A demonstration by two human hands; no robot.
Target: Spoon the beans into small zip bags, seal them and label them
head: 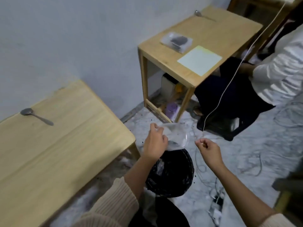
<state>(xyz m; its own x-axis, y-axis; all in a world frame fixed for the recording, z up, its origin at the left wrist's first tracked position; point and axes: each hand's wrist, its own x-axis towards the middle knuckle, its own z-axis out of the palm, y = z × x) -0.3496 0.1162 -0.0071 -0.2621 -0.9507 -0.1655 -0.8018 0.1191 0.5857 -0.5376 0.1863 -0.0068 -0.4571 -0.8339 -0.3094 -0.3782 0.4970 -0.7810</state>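
A clear plastic bag (178, 136) hangs over the floor, with dark beans (170, 172) pooled in its bulging bottom. My left hand (155, 145) grips the bag's upper left edge. My right hand (207, 149) is curled to the right of the bag, fingertips pinched together; whether it holds the bag's edge is unclear. A metal spoon (35, 115) lies on the wooden table (65, 145) at my left. Small bags with dark beans (177, 40) and a white sheet (200, 60) lie on a second wooden table (201, 30) farther back.
Another person in a white top (282, 71) sits at the right of the far table, with a white cable (229, 82) hanging in front. Loose cables (255, 163) and scattered beans lie on the marble floor. A second spoon (202, 15) rests on the far table.
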